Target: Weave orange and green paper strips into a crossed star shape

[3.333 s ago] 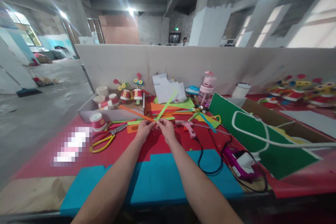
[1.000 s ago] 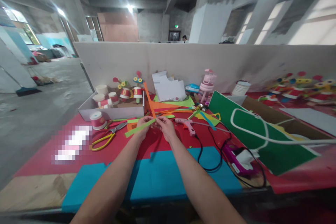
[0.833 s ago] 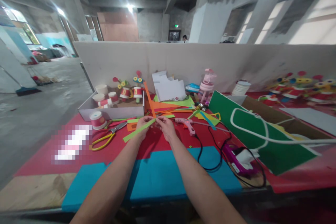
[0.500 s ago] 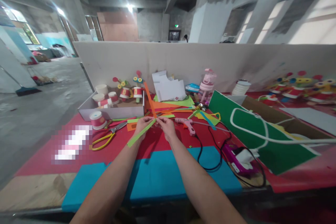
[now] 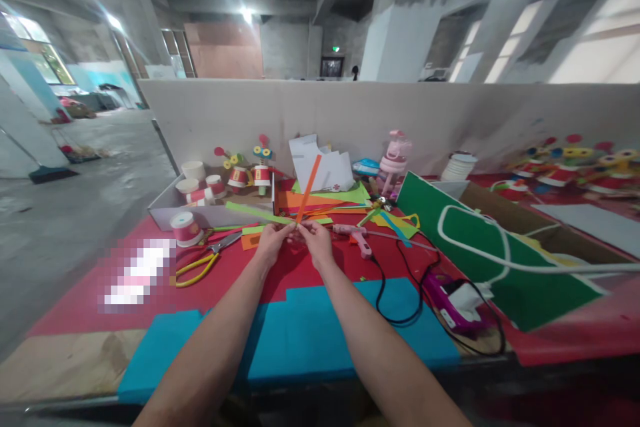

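Note:
My left hand (image 5: 273, 241) and my right hand (image 5: 316, 240) meet fingertip to fingertip above the red table cover, both closed in a pinch. Between them are the ends of a light green paper strip (image 5: 257, 213) and an orange paper strip (image 5: 309, 188), which meet at an angle. The green one points out to the left, while the orange one stands up, leaning right. How the ends are joined is hidden by my fingers. Just right of my right hand lies a pink glue gun (image 5: 361, 240). Yellow-and-red-handled pliers (image 5: 213, 259) lie left of my left hand.
Blue foam sheets (image 5: 330, 333) lie under my forearms. A box (image 5: 210, 216) with paper cups and cup figures stands back left. Coloured paper (image 5: 345, 200) lies behind my hands. At right are a black cable, a purple power strip (image 5: 457, 310) and a green board (image 5: 500, 267).
The green strip has swung from across my left wrist to pointing left and slightly up. The orange strip has tipped from leaning left to leaning right. My hands stay in nearly the same place.

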Demonstrator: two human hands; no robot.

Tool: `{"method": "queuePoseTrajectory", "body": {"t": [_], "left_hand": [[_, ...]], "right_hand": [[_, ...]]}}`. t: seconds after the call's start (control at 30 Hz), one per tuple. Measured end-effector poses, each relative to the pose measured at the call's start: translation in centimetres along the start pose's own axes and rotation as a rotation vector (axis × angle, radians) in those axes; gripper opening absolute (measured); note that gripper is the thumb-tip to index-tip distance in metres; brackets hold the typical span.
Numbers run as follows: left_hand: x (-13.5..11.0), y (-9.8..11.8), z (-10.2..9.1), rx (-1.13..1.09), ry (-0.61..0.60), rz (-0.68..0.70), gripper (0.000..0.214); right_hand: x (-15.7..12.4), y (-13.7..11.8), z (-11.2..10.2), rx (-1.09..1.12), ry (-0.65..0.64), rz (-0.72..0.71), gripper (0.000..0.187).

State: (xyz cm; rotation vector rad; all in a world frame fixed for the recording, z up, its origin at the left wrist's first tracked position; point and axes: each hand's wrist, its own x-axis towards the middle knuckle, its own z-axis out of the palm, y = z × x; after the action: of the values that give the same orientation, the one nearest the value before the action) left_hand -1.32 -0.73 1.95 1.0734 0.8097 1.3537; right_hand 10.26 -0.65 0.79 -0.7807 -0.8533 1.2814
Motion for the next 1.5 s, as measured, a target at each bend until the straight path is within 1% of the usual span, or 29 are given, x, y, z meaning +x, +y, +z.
{"method": "queuePoseTrajectory", "body": {"t": [0.17, 0.27, 0.4, 0.7, 0.9, 1.1, 1.27, 1.4, 1.5], "left_hand": [[-0.03, 0.22, 0.09, 0.053, 0.094, -0.012, 0.033], [0.08, 0.14, 0.04, 0.076, 0.099, -0.005, 0.033], [0.22, -0.06, -0.12, 0.111, 0.110, 0.009, 0.031], [-0.04, 0.12, 0.03, 0.099, 0.066, -0.022, 0.029], [-0.01, 0.11, -0.01, 0.112, 0.065, 0.001, 0.027], [0.30, -0.20, -0.39, 0.127, 0.070, -0.011, 0.029], [0.26, -0.31, -0.31, 0.092, 0.039, -0.015, 0.029], [0.15, -0.33, -0.12, 0.051, 0.013, -0.011, 0.030], [0.12, -0.29, -0.07, 0.070, -0.021, -0.013, 0.030]], "right_hand": [[-0.06, -0.02, -0.08, -0.008, -0.050, 0.042, 0.035], [0.08, 0.13, -0.22, 0.020, -0.089, 0.075, 0.034], [0.35, 0.49, -0.41, 0.015, -0.068, 0.055, 0.032], [0.24, 0.27, -0.25, 0.054, -0.039, 0.056, 0.032], [0.27, 0.21, -0.29, 0.038, -0.029, 0.062, 0.036], [0.22, 0.25, -0.31, 0.014, -0.090, 0.080, 0.039], [0.16, -0.06, -0.36, -0.064, -0.050, 0.059, 0.037], [0.18, -0.24, -0.35, -0.069, -0.029, 0.051, 0.039], [0.20, -0.24, -0.36, -0.060, 0.003, 0.060, 0.039]]}}
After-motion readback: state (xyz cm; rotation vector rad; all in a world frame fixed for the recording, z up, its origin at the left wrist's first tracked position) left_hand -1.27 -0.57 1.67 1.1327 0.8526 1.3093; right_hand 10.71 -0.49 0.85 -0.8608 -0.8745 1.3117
